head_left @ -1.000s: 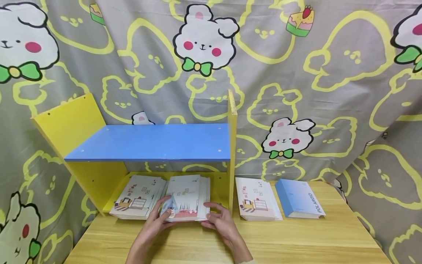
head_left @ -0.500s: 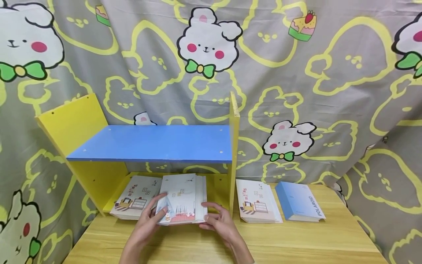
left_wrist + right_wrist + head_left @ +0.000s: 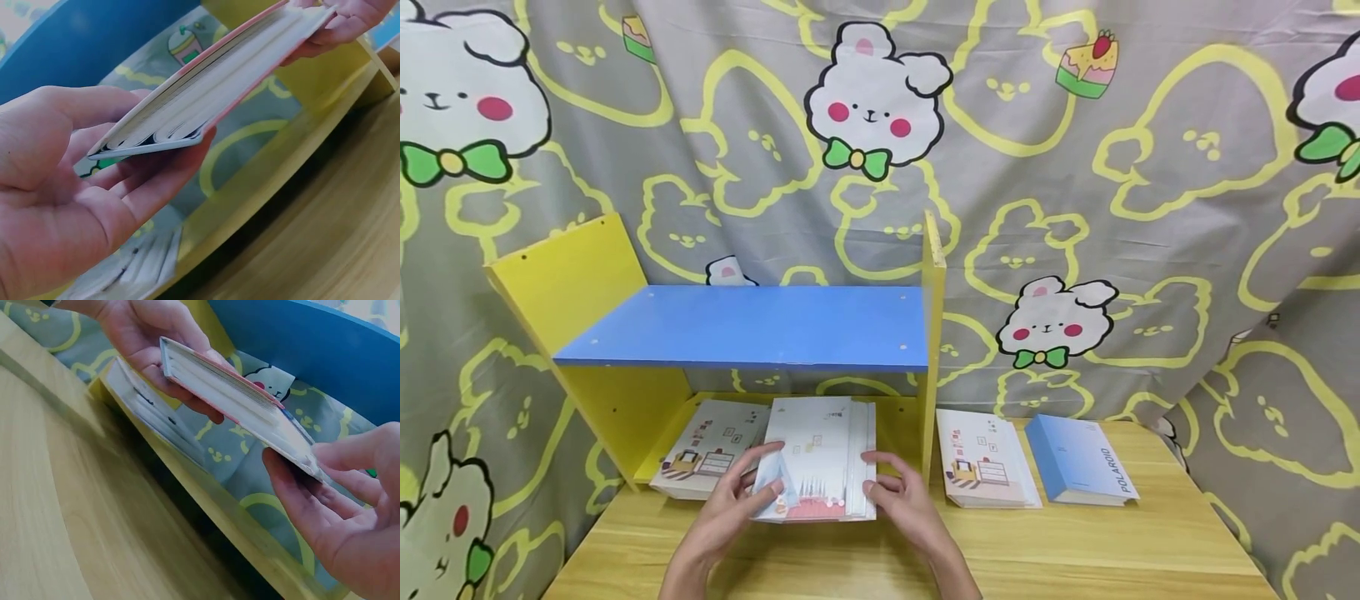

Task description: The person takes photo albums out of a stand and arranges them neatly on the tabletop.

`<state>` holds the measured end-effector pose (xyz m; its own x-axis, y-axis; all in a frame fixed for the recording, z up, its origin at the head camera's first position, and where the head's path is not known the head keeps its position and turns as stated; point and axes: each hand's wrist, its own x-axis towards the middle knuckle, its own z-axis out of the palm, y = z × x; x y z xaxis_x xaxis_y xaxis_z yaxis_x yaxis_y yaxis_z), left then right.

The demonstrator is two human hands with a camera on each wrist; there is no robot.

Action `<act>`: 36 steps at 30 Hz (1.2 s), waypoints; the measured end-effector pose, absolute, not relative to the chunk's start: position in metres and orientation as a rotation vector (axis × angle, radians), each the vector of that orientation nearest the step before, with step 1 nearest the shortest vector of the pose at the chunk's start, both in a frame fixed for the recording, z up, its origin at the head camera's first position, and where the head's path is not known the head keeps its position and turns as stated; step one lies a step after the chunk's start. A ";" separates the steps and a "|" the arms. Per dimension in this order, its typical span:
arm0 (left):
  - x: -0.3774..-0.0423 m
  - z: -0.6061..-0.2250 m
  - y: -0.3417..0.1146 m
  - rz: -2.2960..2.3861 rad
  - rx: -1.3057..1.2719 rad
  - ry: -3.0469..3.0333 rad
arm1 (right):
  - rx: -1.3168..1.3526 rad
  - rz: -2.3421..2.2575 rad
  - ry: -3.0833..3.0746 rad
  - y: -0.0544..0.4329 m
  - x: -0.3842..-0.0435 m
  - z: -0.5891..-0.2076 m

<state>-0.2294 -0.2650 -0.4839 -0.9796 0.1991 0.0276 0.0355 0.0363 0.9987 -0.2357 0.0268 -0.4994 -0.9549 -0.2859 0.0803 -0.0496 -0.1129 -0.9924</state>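
Both hands hold a white photo album [image 3: 808,467] with a pinkish drawing along its lower cover, just in front of the shelf's lower level. At its left side, my left hand [image 3: 730,500] grips it, thumb on the cover and fingers underneath, as the left wrist view shows of this hand [image 3: 94,169]. My right hand [image 3: 906,504] pinches the opposite edge; in the right wrist view the thumb and fingers of this hand [image 3: 350,500] lie on either side of the album [image 3: 231,400]. The album is raised off the surface, its thick page edges facing me.
A yellow shelf unit with a blue board [image 3: 745,325] stands behind. Another white album [image 3: 703,450] lies on its lower level at left. Right of the unit, a white album [image 3: 985,458] and a blue POLAROID album [image 3: 1078,458] lie on the wooden table [image 3: 1112,550].
The held album has come out from the shelf toward me and a little to the left, both hands moving with it. The other albums have stayed in place.
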 end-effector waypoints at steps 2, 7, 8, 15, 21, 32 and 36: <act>-0.229 -0.482 -0.266 2.070 0.328 2.176 | -0.372 -2.212 2.012 0.027 -0.235 -0.498; -0.227 -0.477 -0.266 2.037 0.398 2.160 | -0.367 -2.230 2.048 0.029 -0.235 -0.493; -0.227 -0.475 -0.266 2.033 0.385 2.161 | -0.367 -2.231 2.050 0.029 -0.234 -0.492; -0.221 -0.466 -0.266 2.008 0.311 2.157 | -0.393 -2.260 2.054 0.029 -0.232 -0.484; -0.218 -0.458 -0.266 2.025 0.403 2.156 | -0.440 -2.271 2.089 0.030 -0.230 -0.477; -0.208 -0.444 -0.268 1.999 0.364 2.190 | -0.496 -2.242 2.153 0.031 -0.225 -0.464; -0.207 -0.441 -0.269 1.981 0.402 2.217 | -0.513 -2.234 2.162 0.033 -0.222 -0.460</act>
<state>-0.2066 -0.2687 -0.4413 -0.9543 0.2900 0.0719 0.1038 0.0964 0.9899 -0.2216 0.0334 -0.4596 -0.9469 -0.2168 0.2373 -0.2301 -0.0584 -0.9714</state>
